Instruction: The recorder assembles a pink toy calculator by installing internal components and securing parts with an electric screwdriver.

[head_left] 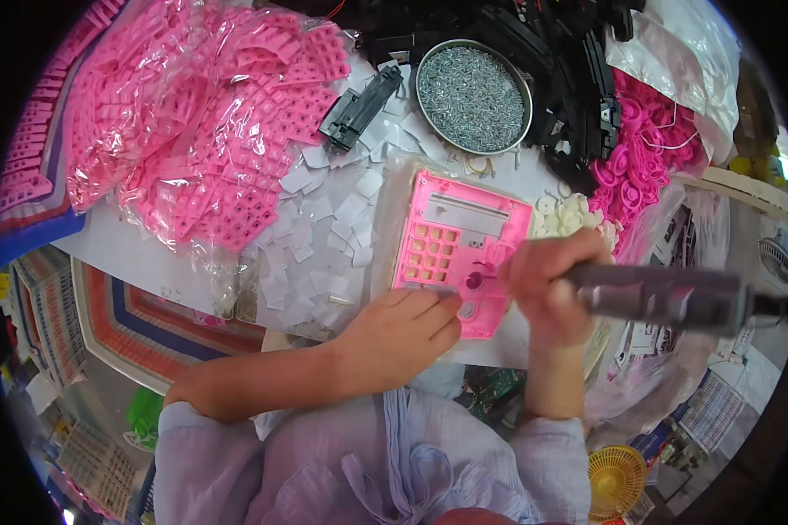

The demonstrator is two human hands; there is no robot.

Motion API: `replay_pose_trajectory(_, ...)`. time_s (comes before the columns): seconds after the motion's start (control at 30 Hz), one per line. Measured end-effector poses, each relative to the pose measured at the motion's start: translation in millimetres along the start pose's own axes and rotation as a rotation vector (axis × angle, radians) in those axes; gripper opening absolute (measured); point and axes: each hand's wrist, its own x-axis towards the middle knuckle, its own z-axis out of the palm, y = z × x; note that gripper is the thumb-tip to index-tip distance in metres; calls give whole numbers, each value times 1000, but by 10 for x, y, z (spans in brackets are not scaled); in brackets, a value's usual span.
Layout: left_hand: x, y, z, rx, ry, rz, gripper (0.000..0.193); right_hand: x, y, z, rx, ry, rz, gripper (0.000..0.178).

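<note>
A pink plastic casing [490,241] with a grid of square key holes and a long window lies in front of me, its inner side up. My left hand [403,332] is closed at the casing's near left edge, the fingertips pressing on it. My right hand [556,276] is wrapped around a dark electric screwdriver [661,296], held almost level over the casing's right side. Its back end and cord point right. The hand hides the driver's tip, so I cannot tell whether it touches a screw. A round purple-pink part [474,280] sits in the casing beside the right hand.
A round metal bowl [529,103] full of small screws stands beyond the casing. Bagged pink keypads [210,131] pile up at left, near scattered white squares [324,227] and a black part [359,107]. White discs [565,214], coiled pink parts [630,140] and black casings [578,79] crowd the right.
</note>
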Motion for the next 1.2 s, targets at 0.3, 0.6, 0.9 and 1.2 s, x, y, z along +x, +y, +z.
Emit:
replay_pose_trajectory(0.3,16,-12,8,-14,-6,-9,28,-50,184,-65,76,1,142,24)
replay_pose_trajectory(0.6,86,37,-3,59,-20,1,27,-36,216,-119,183,-21,164,21)
replay_pose_trajectory(0.9,217,251,-24,187,-190,-107,28,-56,211,-162,158,-24,202,17)
replay_pose_trajectory(1.2,264,326,-29,224,-182,-143,28,-89,199,-208,132,-11,214,17)
